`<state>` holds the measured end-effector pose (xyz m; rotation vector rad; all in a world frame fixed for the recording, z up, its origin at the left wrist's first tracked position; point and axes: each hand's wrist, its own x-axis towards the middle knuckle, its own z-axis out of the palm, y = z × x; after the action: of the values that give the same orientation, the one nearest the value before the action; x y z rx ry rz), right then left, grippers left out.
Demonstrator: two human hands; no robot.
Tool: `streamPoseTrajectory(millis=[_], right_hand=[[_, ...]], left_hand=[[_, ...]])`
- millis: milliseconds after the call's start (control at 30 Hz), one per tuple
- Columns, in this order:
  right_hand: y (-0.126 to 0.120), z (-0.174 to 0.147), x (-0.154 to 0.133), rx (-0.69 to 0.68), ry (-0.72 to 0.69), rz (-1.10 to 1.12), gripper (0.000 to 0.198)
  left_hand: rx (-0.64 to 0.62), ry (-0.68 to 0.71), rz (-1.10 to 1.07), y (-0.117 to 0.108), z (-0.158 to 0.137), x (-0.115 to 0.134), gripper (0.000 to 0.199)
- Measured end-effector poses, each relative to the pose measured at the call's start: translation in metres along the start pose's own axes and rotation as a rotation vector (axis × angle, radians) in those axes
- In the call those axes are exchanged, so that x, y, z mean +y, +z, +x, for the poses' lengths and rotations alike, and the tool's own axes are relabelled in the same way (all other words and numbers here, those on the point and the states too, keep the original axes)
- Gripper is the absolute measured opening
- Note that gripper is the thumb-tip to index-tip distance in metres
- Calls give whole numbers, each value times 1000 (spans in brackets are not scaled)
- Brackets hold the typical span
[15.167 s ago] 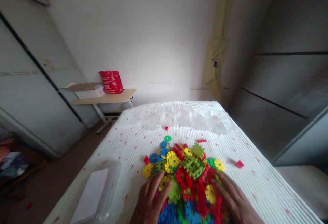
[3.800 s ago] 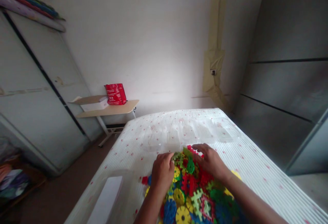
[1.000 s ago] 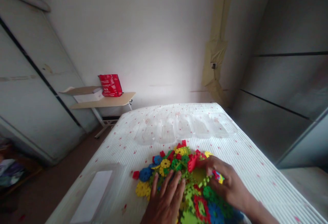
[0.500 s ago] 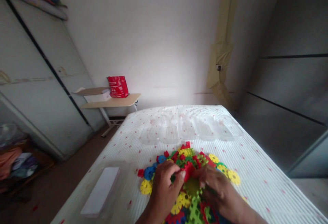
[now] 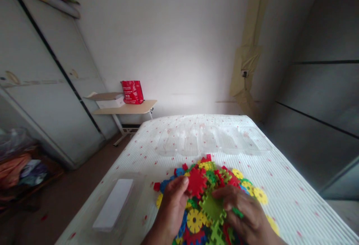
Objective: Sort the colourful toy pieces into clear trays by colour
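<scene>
My left hand [image 5: 174, 204] pinches a red toothed plastic building piece [image 5: 197, 182] between thumb and fingers, its flat face turned toward me. Curled over the right side of the pile, my right hand [image 5: 244, 208] has its fingers closed at the edge of a lime-green toothed square piece [image 5: 212, 207]. A small dark green piece [image 5: 238, 212] shows between the right fingers. Around and under both hands lies a heap of interlocking pieces, among them a yellow notched disc [image 5: 194, 220] and a red-and-blue toothed part [image 5: 194, 236]. The right fingertips are partly hidden.
Behind the heap is a clear plastic tray [image 5: 200, 151] with several compartments. A white rectangular block [image 5: 113, 204] lies in a clear container at the left. The table has a striped cloth [image 5: 157, 166]. A side table [image 5: 131, 108] carries a red bag [image 5: 132, 92] and a box.
My left hand has turned the red piece, so its flat face now shows, and moved it slightly left. The right hand has shifted a little right and down, uncovering the lime-green square. The view has shifted slightly.
</scene>
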<state>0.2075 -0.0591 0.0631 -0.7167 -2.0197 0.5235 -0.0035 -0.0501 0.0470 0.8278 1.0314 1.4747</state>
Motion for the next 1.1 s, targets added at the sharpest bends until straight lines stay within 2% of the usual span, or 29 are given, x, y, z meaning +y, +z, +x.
streamPoseTrajectory(millis=[100, 167, 233, 300, 400, 467, 533, 633, 733, 867, 1000, 1100], right_hand=[[-7, -1, 2, 127, 108, 74, 10], [-12, 0, 3, 167, 144, 88, 9], [-16, 2, 3, 152, 121, 65, 5], [-16, 2, 4, 81, 71, 18, 5], [-11, 1, 9, -110, 0, -48, 22], [-11, 0, 14, -141, -22, -87, 30], [-15, -1, 21, -31, 8, -137, 30], [-26, -1, 31, 208, 132, -206, 18], [-36, -1, 38, 320, 237, -216, 12], [-39, -2, 44, 307, 288, -159, 12], [-37, -2, 47, 180, 375, -146, 15], [-36, 0, 45, 67, 378, -149, 22]], left_hand=[[69, 10, -155, -10, 8, 12, 25], [33, 41, -80, -18, 11, 17, 26], [-57, 56, 113, -24, 11, 20, 29], [-160, 94, 364, -27, 8, 22, 31], [-296, 209, 710, -27, 5, 24, 28], [-335, 290, 883, -28, 5, 23, 24], [-322, 350, 1003, -30, 8, 21, 19], [-271, 403, 1088, -35, 13, 16, 14], [-248, 440, 1110, -37, 17, 10, 14], [-221, 486, 1093, -36, 20, 2, 18], [-146, 510, 1056, -37, 20, -3, 21], [-65, 524, 1030, -41, 22, -6, 22]])
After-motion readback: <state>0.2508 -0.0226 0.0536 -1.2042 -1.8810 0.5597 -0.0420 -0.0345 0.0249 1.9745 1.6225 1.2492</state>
